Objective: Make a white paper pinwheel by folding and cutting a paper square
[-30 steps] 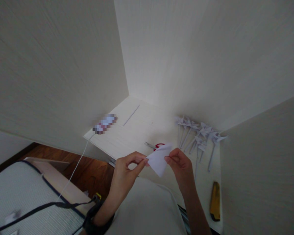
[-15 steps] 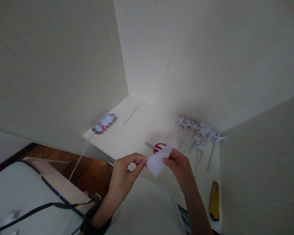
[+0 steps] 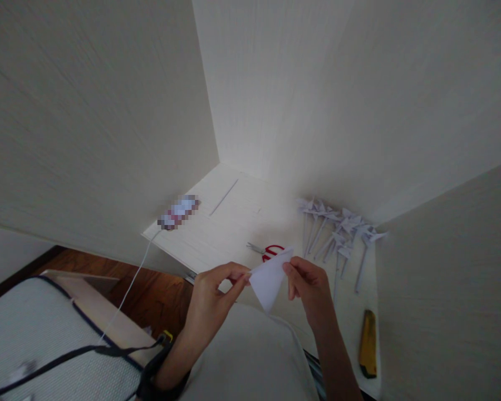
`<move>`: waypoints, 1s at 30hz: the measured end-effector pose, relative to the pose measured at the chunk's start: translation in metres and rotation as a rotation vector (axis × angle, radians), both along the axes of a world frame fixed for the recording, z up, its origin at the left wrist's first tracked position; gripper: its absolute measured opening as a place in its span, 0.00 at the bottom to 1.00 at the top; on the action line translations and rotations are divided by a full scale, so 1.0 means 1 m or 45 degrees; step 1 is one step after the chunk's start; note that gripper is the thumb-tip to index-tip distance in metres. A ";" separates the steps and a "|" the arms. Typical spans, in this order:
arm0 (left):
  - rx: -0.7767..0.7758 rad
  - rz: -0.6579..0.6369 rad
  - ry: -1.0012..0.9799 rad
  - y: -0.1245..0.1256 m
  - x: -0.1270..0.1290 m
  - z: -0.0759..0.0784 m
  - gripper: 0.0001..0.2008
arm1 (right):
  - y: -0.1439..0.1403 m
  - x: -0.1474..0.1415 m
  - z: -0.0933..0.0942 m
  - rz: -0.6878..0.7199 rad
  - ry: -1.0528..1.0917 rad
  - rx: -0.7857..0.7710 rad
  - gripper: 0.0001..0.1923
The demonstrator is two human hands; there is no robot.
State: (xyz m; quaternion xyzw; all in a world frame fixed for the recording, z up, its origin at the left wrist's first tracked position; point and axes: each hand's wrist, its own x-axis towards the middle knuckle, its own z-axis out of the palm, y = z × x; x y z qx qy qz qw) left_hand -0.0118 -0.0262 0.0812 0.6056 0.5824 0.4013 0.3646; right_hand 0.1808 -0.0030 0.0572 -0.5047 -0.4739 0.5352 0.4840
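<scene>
A white sheet of paper (image 3: 269, 279), folded into a triangle, is held up above the desk's front edge. My left hand (image 3: 217, 287) pinches its left corner between thumb and fingertips. At the right side my right hand (image 3: 311, 285) has thumb and bent fingers closed on the upper edge of the paper. Just behind the paper lie scissors (image 3: 268, 250) with red handles, partly covered by it. Several white paper pinwheels (image 3: 344, 223) on paper sticks lie in a row to the right of the scissors.
A yellow utility knife (image 3: 368, 343) lies at the desk's right edge. A thin white stick (image 3: 224, 197) rests near the back corner, beside a blurred-out phone-like device (image 3: 179, 211) with a white cable. Pale panels enclose the desk (image 3: 217, 236). A padded seat (image 3: 37, 328) stands at lower left.
My right hand has shifted slightly right and down along the paper. More of the triangle shows now, its lower point hanging lower. The left hand stays nearly in place.
</scene>
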 end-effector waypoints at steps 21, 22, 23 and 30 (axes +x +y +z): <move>-0.117 0.093 -0.502 0.006 -0.001 -0.003 0.06 | -0.002 0.003 -0.001 0.147 0.362 -0.087 0.11; -0.146 0.089 -0.546 0.006 -0.002 -0.003 0.06 | -0.002 0.004 -0.002 0.158 0.337 -0.099 0.10; -0.172 0.088 -0.581 0.007 -0.003 -0.003 0.06 | -0.002 0.005 -0.003 0.170 0.312 -0.109 0.09; -0.238 0.169 -0.688 0.007 -0.003 -0.006 0.04 | -0.003 0.009 0.001 0.199 0.125 -0.089 0.06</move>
